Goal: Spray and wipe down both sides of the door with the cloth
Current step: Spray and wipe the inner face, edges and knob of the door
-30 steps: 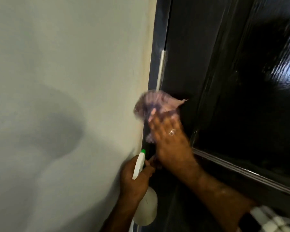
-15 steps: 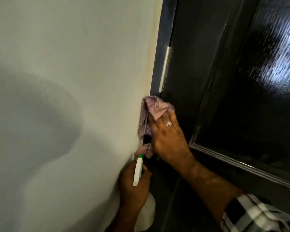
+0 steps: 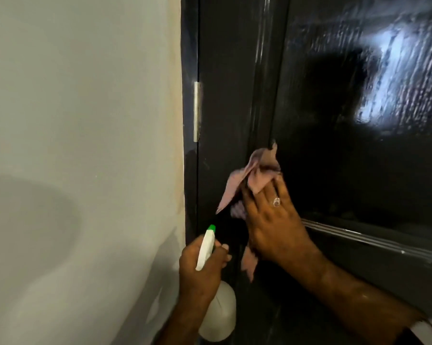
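Note:
A glossy black door [image 3: 346, 150] fills the right half of the view, wet and streaked at its upper right. My right hand [image 3: 274, 220] presses a crumpled pink cloth [image 3: 249, 180] flat against the door's left stile, beside the recessed panel. A tail of the cloth hangs below my palm. Lower left, my left hand [image 3: 202, 267] grips the neck of a white spray bottle [image 3: 217, 317] with a green-tipped nozzle [image 3: 211, 228] pointing up toward the door edge.
A pale grey wall [image 3: 85, 145] covers the left half. The dark door frame [image 3: 190, 120] carries a metal hinge [image 3: 197, 110] above my hands. A ridged moulding [image 3: 371, 239] runs along the panel's lower edge.
My right hand and the cloth have moved right, from the hinge edge by the wall onto the door stile. The left hand with the bottle stays low, nearly in place.

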`<action>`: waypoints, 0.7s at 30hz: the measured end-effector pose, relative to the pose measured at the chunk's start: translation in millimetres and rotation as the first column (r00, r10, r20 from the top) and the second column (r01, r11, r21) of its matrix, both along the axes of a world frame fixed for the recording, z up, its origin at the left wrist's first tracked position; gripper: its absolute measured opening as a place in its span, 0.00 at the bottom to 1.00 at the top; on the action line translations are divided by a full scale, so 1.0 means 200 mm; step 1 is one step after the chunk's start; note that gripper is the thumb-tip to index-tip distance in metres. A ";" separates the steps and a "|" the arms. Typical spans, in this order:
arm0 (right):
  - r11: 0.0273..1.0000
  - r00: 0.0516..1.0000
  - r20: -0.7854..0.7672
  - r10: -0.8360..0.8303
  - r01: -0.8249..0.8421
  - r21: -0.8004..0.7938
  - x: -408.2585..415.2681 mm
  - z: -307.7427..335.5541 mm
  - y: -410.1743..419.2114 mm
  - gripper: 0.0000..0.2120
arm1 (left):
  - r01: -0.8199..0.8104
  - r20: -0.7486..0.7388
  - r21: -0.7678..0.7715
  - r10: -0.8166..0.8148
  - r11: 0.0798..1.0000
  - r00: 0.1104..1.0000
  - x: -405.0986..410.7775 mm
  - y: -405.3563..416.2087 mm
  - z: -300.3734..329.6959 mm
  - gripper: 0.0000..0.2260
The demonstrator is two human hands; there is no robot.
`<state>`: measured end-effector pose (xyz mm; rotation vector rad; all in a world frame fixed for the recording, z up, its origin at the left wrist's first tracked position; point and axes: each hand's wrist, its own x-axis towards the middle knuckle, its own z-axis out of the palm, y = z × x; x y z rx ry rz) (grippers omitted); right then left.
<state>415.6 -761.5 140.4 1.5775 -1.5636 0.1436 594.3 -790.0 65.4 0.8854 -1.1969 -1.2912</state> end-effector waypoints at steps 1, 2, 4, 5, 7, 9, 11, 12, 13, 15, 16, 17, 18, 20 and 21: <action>0.996 0.999 -0.038 0.022 -0.018 0.085 -0.03 -0.10 0.04 0.41 | 0.016 0.005 0.003 -0.016 1.000 1.000 0.00 0.01 0.00 0.10; 0.985 0.996 -0.076 0.039 -0.026 0.170 -0.06 -0.16 0.09 0.44 | 0.035 0.017 0.014 -0.036 0.999 0.999 0.00 0.03 0.00 0.10; 0.980 0.988 -0.118 0.099 -0.076 0.183 -0.10 -0.15 0.13 0.43 | 0.067 0.030 0.029 -0.067 0.997 0.997 0.03 0.04 0.00 0.09; 0.989 0.990 -0.093 0.102 -0.092 0.113 -0.10 -0.08 0.12 0.40 | 0.086 0.028 0.019 -0.087 0.996 0.996 0.03 0.03 0.01 0.08; 0.988 0.997 -0.011 0.073 -0.074 -0.138 -0.07 0.09 0.05 0.35 | 0.147 0.022 -0.050 -0.146 0.988 0.989 0.04 0.01 0.04 0.04; 0.971 0.996 0.089 0.028 -0.006 -0.239 -0.02 0.15 -0.01 0.35 | 0.195 0.034 -0.097 -0.193 0.976 0.981 0.02 -0.02 0.03 0.04; 0.987 0.997 0.070 0.031 -0.019 -0.159 0.00 0.01 -0.01 0.37 | 0.216 0.064 -0.109 -0.210 0.970 0.976 0.01 -0.03 -0.02 0.07; 0.995 0.998 0.032 0.045 -0.042 -0.087 -0.03 -0.11 0.04 0.38 | 0.229 0.068 -0.096 -0.223 0.969 0.972 -0.01 -0.02 -0.06 0.09; 0.998 0.998 0.001 0.058 -0.058 0.000 -0.06 -0.21 0.11 0.39 | 0.219 0.077 -0.080 -0.213 0.972 0.974 0.00 0.00 -0.08 0.12; 0.996 0.998 -0.037 0.059 -0.057 0.067 -0.21 -0.30 0.29 0.38 | 0.258 0.075 -0.047 -0.254 0.965 0.964 -0.01 0.03 -0.12 0.10; 0.997 0.998 -0.037 0.053 -0.051 0.059 -0.29 -0.30 0.38 0.36 | 0.288 0.074 -0.035 -0.285 0.957 0.956 -0.01 0.05 -0.14 0.05; 0.999 0.999 -0.022 0.031 -0.031 0.030 -0.36 -0.30 0.48 0.34 | 0.315 0.088 -0.024 -0.312 0.949 0.946 -0.02 0.08 -0.15 0.03; 1.000 1.000 0.003 0.014 -0.014 -0.015 -0.43 -0.31 0.58 0.32 | 0.339 0.096 -0.023 -0.335 0.941 0.937 -0.02 0.11 -0.14 0.02; 0.992 0.995 0.088 -0.038 0.049 -0.119 -0.54 -0.39 0.79 0.31 | 0.408 0.131 -0.051 -0.399 0.912 0.908 -0.06 0.18 -0.15 0.01; 0.978 0.985 0.156 -0.079 0.107 -0.180 -0.58 -0.44 0.89 0.31 | 0.449 0.148 -0.063 -0.436 0.891 0.888 -0.08 0.22 -0.16 0.01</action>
